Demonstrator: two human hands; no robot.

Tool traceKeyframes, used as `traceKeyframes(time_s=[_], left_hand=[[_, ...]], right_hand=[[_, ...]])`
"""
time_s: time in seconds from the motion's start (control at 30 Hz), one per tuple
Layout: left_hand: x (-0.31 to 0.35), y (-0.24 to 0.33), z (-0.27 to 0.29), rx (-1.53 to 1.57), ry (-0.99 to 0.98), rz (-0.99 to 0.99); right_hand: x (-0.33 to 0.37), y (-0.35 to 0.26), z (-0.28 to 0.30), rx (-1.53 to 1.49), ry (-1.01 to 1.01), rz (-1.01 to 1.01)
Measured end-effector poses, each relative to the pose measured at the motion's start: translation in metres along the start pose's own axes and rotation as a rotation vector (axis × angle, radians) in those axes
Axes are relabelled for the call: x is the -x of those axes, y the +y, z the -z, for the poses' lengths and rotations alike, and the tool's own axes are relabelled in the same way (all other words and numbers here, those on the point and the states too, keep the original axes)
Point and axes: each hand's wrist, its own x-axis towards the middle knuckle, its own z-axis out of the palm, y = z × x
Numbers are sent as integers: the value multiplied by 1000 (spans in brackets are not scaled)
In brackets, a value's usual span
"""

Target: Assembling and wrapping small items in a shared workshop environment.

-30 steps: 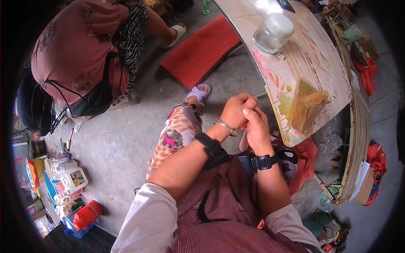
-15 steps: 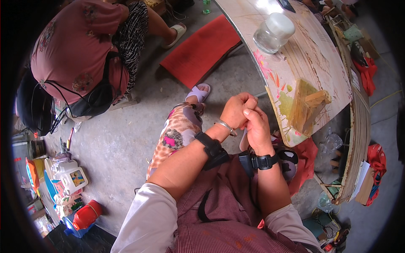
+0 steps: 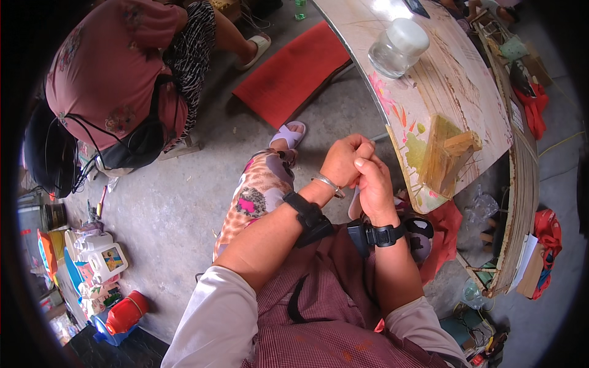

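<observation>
My left hand (image 3: 341,162) and my right hand (image 3: 375,187) meet above my lap, in front of the table's near corner. Both are closed, with fingers curled and pressed against each other. The right thumb lies against the left fingers. Whatever may be between them is hidden. A metal bangle (image 3: 329,185) circles my left wrist, and a black strap with a box (image 3: 308,219) sits behind it. Another black strap (image 3: 384,235) is round my right wrist. To the right of the hands, a yellowish wooden block piece (image 3: 443,156) rests on the table corner.
A flower-printed table (image 3: 454,80) curves along the right, bearing a lidded glass jar (image 3: 399,49). A red mat (image 3: 294,73) lies beyond my foot. Someone in a pink top (image 3: 116,67) sits at the far left. White jugs (image 3: 104,257) and a red bottle (image 3: 127,311) stand left.
</observation>
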Motion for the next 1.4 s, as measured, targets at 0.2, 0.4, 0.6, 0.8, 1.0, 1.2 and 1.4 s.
traceKeyframes(time_s=[0.2, 0.4, 0.6, 0.8, 1.0, 1.2, 1.4], left_hand=[[0, 2, 0, 13, -6, 18], [0, 0, -2, 27, -3, 25], [0, -6, 0, 43, 0, 23], [0, 2, -1, 15, -4, 30], [-2, -3, 1, 19, 3, 20], [-3, 1, 0, 6, 6, 5], [-15, -25, 4, -166, 87, -249]], right_hand=[[0, -3, -3, -4, 31, -22], [2, -3, -1, -18, -1, -1], [2, 1, -2, 14, 38, -30], [1, -3, -1, -30, 19, -16], [0, 1, -2, -50, 33, -43], [-3, 0, 1, -22, 13, -25], [2, -4, -9, 69, 104, 22]])
